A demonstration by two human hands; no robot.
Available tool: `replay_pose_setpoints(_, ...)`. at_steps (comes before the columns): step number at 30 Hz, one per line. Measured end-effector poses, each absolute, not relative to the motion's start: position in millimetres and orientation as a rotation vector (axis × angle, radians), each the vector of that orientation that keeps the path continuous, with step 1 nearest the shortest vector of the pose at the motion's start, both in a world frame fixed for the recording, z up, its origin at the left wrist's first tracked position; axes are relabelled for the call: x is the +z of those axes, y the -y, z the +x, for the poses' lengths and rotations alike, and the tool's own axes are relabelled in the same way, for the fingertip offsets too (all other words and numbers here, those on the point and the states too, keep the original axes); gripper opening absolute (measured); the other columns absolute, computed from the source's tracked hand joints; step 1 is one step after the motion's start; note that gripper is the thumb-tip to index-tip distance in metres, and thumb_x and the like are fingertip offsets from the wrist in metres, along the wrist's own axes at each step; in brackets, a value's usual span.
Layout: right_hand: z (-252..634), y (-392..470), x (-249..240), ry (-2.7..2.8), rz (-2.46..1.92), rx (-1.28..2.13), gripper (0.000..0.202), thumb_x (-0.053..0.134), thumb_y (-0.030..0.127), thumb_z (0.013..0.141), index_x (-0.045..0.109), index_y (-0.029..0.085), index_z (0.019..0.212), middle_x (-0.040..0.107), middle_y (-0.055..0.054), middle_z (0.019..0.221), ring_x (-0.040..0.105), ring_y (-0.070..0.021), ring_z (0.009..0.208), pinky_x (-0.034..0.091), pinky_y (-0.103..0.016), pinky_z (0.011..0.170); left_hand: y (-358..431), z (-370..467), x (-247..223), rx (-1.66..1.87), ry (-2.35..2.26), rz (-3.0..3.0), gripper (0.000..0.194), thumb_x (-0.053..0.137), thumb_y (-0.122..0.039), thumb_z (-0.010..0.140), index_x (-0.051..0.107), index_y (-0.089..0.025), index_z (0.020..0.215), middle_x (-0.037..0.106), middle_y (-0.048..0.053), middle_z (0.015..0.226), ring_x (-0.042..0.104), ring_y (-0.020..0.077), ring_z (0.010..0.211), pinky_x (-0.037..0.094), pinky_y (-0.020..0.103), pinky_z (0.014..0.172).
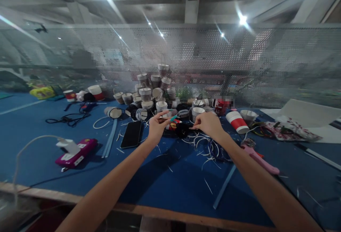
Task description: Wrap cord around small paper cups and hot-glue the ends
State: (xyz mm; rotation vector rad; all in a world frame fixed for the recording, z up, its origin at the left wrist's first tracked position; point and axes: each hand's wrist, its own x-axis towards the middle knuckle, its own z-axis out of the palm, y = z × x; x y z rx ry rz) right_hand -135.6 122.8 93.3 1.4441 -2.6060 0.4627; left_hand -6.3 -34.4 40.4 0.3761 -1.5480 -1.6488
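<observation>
In the head view, the left hand (157,123) pinched a small teal piece (173,118) between thumb and finger, above the middle of the blue counter (160,185). The right hand (209,124) had its thumb and fingertip pressed together at the right side of a black bundle (183,129); whether they gripped it could not be told.

A pale brown edge (149,211) ran along the near side of the counter, and blue surface stretched between the forearms, with thin white scraps (201,141) strewn just beyond and a translucent strip (225,185) toward the right forearm. At the far side, stacked small pots (147,94) stood before a perforated screen (186,47).

On the left lay a dark phone (131,135) and, farther left and nearer, a purple case (86,150) with a white plug (68,146) on top. On the right were a red-and-white cup (237,122), tipped over, a pink-handled tool (261,159) beside the right forearm, and a patterned clear bag (290,130) next to a white sheet (306,118). A red can (220,106) sat at the far right of the pots. Markings on the purple case were too small to read.
</observation>
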Motion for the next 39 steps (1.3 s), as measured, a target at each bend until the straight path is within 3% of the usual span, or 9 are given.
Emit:
replay_pose_setpoints(6,-135.1,-120.4,90.6,2.571,1.465,0.523,0.013,0.069,0.035,0.063,0.067,0.022,0.067,0.067,0.000,0.070,0.059,-0.0150,0.068,0.035,-0.022,0.052,34.9,-5.0,43.0,-1.697,1.496,0.398,0.051,0.076,-0.028,0.052,0.059,-0.014,0.098,0.069,0.002,0.069,0.065,0.0160,0.067,0.051,0.028,0.068)
replay_pose_setpoints(11,-140.7,-119.2,89.8,2.551,1.677,0.598,0.008,0.062,0.025,0.070,0.070,0.024,0.070,0.068,0.001,0.066,0.062,-0.0132,0.066,0.039,-0.021,0.058,36.1,-1.1,46.5,-1.644,1.523,0.428,0.050,0.075,-0.028,0.055,0.059,-0.014,0.100,0.069,0.003,0.071,0.066,0.0169,0.071,0.051,0.027,0.068)
replay_pose_setpoints(15,-139.9,-117.4,92.5,2.635,1.604,0.548,0.008,0.064,0.026,0.067,0.071,0.023,0.066,0.069,-0.001,0.063,0.062,-0.0143,0.063,0.040,-0.022,0.056,36.4,-0.2,44.8,-1.656,1.546,0.429,0.059,0.074,-0.029,0.057,0.054,-0.015,0.111,0.070,0.003,0.076,0.066,0.0178,0.074,0.052,0.029,0.069)
replay_pose_setpoints(20,-135.8,-114.9,89.6,2.616,1.489,0.518,0.009,0.069,0.031,0.063,0.069,0.022,0.063,0.069,-0.001,0.067,0.063,-0.0158,0.067,0.038,-0.022,0.054,34.0,-1.9,40.5,-1.693,1.509,0.460,0.065,0.076,-0.033,0.051,0.054,-0.014,0.109,0.070,0.004,0.073,0.066,0.0177,0.070,0.052,0.026,0.063)
replay_pose_setpoints(27,-135.3,-114.4,83.4,2.597,1.549,0.530,0.011,0.073,0.029,0.058,0.067,0.021,0.062,0.068,-0.001,0.068,0.062,-0.0158,0.068,0.038,-0.022,0.054,33.1,-3.6,35.4,-1.703,1.509,0.428,0.055,0.075,-0.031,0.055,0.055,-0.014,0.104,0.070,0.003,0.071,0.065,0.0150,0.062,0.052,0.025,0.058)
replay_pose_setpoints(32,-139.6,-117.7,82.6,2.589,1.837,0.663,0.011,0.063,0.026,0.068,0.071,0.023,0.076,0.069,0.000,0.069,0.062,-0.0133,0.066,0.042,-0.021,0.060,32.2,-4.8,35.6,-1.660,1.482,0.442,0.051,0.076,-0.031,0.052,0.059,-0.014,0.096,0.068,0.002,0.068,0.065,0.0155,0.062,0.051,0.025,0.059)
replay_pose_setpoints(35,-141.7,-116.4,83.7,2.650,1.716,0.509,0.011,0.060,0.025,0.071,0.071,0.023,0.072,0.068,-0.001,0.064,0.062,-0.0154,0.065,0.042,-0.024,0.059,31.0,-5.8,35.3,-1.635,1.506,0.415,0.047,0.076,-0.030,0.052,0.061,-0.014,0.094,0.068,0.002,0.067,0.065,0.0154,0.063,0.051,0.025,0.060)
replay_pose_setpoints(39,-121.6,-124.0,94.0,2.629,1.456,0.187,0.014,0.067,0.032,0.066,0.069,0.019,0.071,0.066,-0.008,0.073,0.061,-0.0246,0.075,0.043,-0.031,0.058,31.4,-5.0,36.4,-1.637,1.524,0.387,0.043,0.075,-0.029,0.053,0.063,-0.016,0.092,0.068,0.001,0.067,0.065,0.0148,0.064,0.051,0.025,0.061)
